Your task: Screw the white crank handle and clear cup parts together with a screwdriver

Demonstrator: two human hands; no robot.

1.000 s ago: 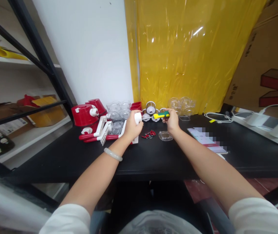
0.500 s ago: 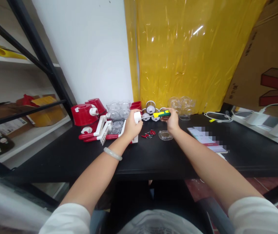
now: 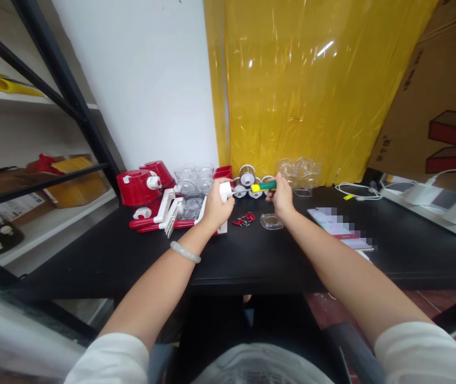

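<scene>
Both hands are busy above the black worktop [image 3: 247,266]! The left hand [image 3: 216,208] curls its fingers round a white round part [image 3: 225,192], one face turned to the right, with a pale bracelet [image 3: 185,253] circling the wrist below. Across from it, the right hand [image 3: 284,197] pinches the green end of a screwdriver [image 3: 265,186], the yellow collar of its handle showing clear of the fingers. Tool nearly level, shaft pointing straight at that white face, and its tip meets it as seen from here; how deep it sits, I cannot tell.

Just below the gap between the hands lies a little heap of red pieces [image 3: 247,217] with metallic bits among them, and right beside it a flat clear plastic piece [image 3: 271,221]. Behind, metal drums [image 3: 247,175] with white ends stand stacked near a red tray-like part [image 3: 223,172]. Over on the left, red housings [image 3: 137,188] crowd up to clear plastic cups [image 3: 193,184], with red-and-white handles [image 3: 167,213] lying in front. More clear parts [image 3: 302,172] sit behind the right hand, and out to the right rests a phone [image 3: 337,226], near a white cable [image 3: 358,192].
</scene>
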